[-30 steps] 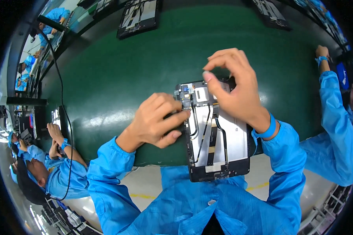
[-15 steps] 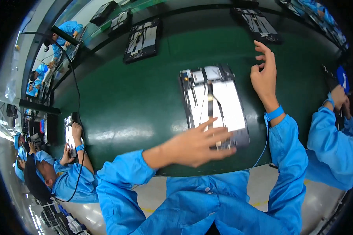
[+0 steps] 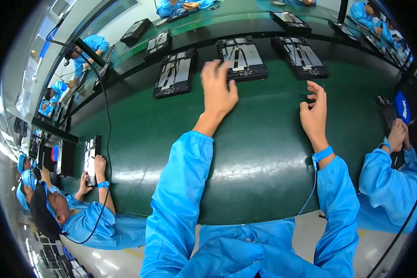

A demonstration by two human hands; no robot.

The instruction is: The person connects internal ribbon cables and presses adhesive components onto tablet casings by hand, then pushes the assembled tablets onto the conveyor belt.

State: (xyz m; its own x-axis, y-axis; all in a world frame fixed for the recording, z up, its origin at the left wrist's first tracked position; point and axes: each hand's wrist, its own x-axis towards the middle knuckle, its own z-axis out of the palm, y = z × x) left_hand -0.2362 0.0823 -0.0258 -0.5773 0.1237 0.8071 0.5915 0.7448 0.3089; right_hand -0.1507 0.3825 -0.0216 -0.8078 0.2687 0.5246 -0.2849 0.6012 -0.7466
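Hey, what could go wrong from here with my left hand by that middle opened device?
Your left hand is at the left side of the middle device, so fingers might snag its exposed cables. The left device lies close by and could get knocked. The thin cord from your right wristband runs to the table's near edge and might catch on a long reach.

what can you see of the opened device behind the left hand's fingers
The opened device is rectangular, with a black frame, silvery panels and thin dark strips. It lies insides up at the far side of the green table, between two similar devices. The left hand overlaps its left edge; contact is unclear.
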